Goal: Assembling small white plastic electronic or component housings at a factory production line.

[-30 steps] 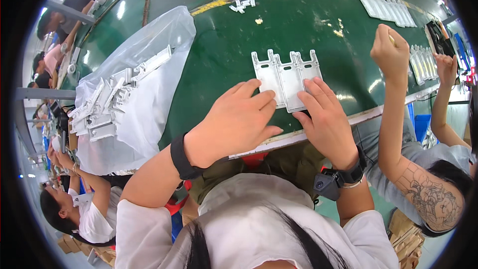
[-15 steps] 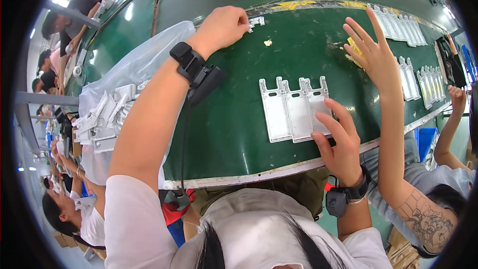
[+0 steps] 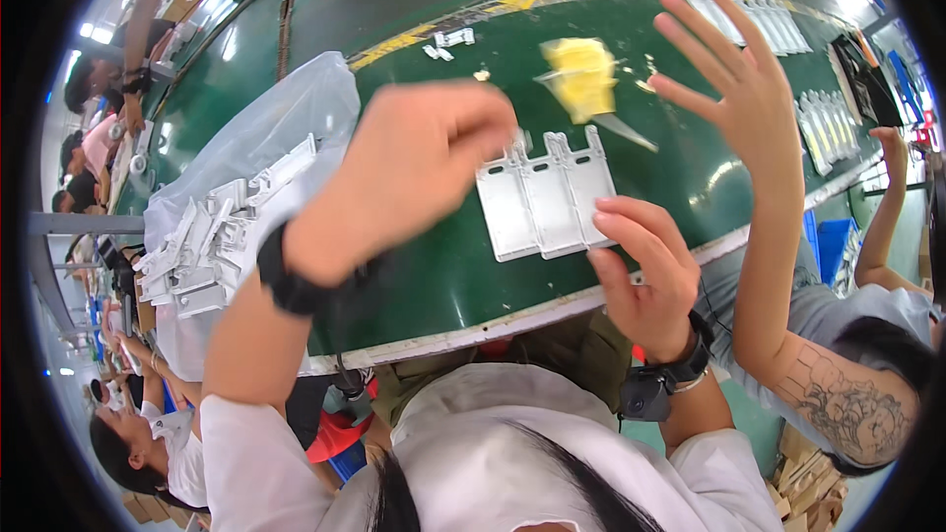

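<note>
Several flat white plastic panels [image 3: 549, 207] lie side by side on the green tabletop, their notched ends away from me. My right hand [image 3: 650, 261] has thumb and forefinger against the right edge of the rightmost panel. Above the panels' far left corner is my left hand [image 3: 414, 163], blurred, with its fingers curled together. What is in those fingertips, if anything, is hidden. Small white brackets [image 3: 451, 41] lie at the far side. Past the panels shows a blurred yellow piece [image 3: 581, 77] with a pale pointed strip.
A clear plastic bag [image 3: 325, 94] with jumbled white parts [image 3: 222, 232] lies at left. On the right, a co-worker's open hand [image 3: 739, 89] reaches over the table. Rows of white panels [image 3: 833, 130] stand beyond it. The table's near edge [image 3: 463, 340] runs in front of me.
My left hand has come back from the small brackets to the panels. The yellow piece has moved left, away from the co-worker's hand. My right hand stays at the panels' right edge.
</note>
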The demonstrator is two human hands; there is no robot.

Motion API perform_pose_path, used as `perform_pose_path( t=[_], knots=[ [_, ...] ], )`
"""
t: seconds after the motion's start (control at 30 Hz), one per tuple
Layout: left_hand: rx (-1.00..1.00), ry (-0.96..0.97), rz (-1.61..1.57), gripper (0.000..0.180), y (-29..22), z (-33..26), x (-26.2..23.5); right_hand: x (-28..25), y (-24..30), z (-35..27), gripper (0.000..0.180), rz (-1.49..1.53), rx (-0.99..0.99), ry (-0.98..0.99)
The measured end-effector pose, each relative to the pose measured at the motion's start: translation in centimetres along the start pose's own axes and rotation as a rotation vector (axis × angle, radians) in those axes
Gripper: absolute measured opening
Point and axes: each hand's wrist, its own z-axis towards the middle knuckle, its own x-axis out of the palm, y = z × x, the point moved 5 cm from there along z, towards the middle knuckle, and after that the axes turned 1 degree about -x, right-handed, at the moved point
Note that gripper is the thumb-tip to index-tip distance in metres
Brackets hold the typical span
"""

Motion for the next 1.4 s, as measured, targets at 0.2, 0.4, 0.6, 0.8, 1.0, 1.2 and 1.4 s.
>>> perform_pose_path(
  t=[0.2, 0.4, 0.6, 0.8, 1.0, 1.2, 1.4],
  knots=[
    [0.118, -0.101, -0.099, 0.021, -3.7, -6.6, 3.5, 1.9, 1.3, 0.2, 0.018, 0.214, 0.13, 0.08],
    [-0.025, -0.629, 0.407, 0.035, 6.8, -3.9, -1.6, 0.5, 2.0, -0.3, 0.011, 0.066, 0.132, 0.045],
    [-0.11, -0.203, 0.46, 0.027, 8.6, -3.2, 0.9, -0.1, 0.4, -1.5, 0.018, 0.096, 0.248, 0.001],
    [-0.188, -0.164, 0.093, 0.017, 3.6, -4.8, -0.3, -2.7, -1.7, 1.0, 0.013, -0.06, 0.192, 0.051],
    [0.077, 0.23, 0.285, 0.039, -5.9, -8.5, 7.1, -0.7, -3.4, 5.4, 0.005, -0.233, 0.069, 0.281],
    [0.036, 0.145, 0.597, 0.055, -6.0, -8.0, 9.9, 1.8, -4.8, 5.8, 0.005, -0.464, -0.139, 0.473],
    [0.091, 0.126, 0.62, 0.058, -5.4, -7.8, 10.9, 2.8, -4.7, 5.9, 0.006, -0.516, -0.183, 0.479]
  ],
)
